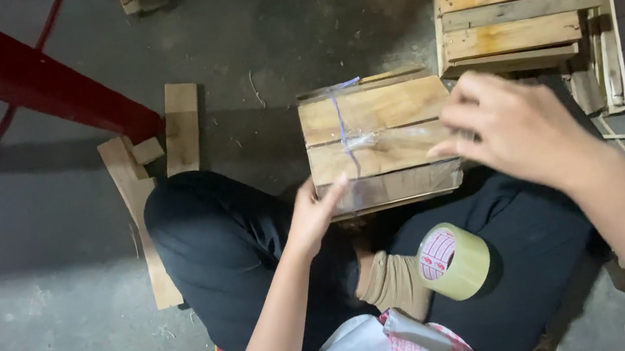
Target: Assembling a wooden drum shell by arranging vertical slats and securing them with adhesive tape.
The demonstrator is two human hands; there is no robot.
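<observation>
on grey concrete floor [62, 320], both hands press taped crate [377, 141].

— What colours do you have in front of you?

— The wooden crate [377, 141] under my fingers is pale tan pine with darker brown grain. Clear shiny tape crosses it, and a thin blue-violet line runs down its slats.

— And the tape roll [454, 260]?

— Yellowish-beige tape, with a white core printed in red.

— The second crate [508, 6]?

— Lighter wood with orange-yellow stains.

— Anything else?

— My trousers [215, 239] are black, my sock [395, 283] khaki. The floor [37, 266] is grey concrete, the metal beam [17, 75] deep red.
</observation>
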